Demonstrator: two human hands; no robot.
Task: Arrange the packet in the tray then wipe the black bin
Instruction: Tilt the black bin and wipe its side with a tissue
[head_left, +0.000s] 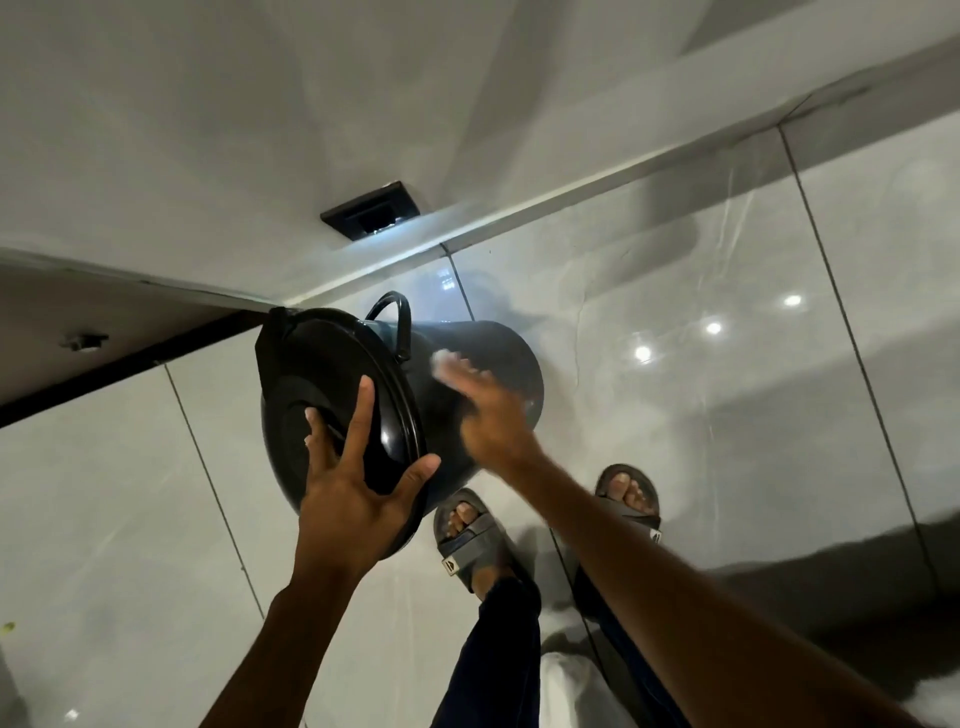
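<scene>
Leaning sideways, the black bin (498, 348) is braced by the left hand (337, 493), fingers splayed flat on its lid (317, 369); the right hand (493, 415) (blurred, grip unclear) presses a white cloth (441, 361) against its side.

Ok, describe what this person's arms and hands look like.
Left hand and right hand are bare, no gloves. Both forearms are uncovered to the frame's edge: no sleeves, watch or bracelet. No ring shows on the left; the right is too blurred to tell.
</scene>
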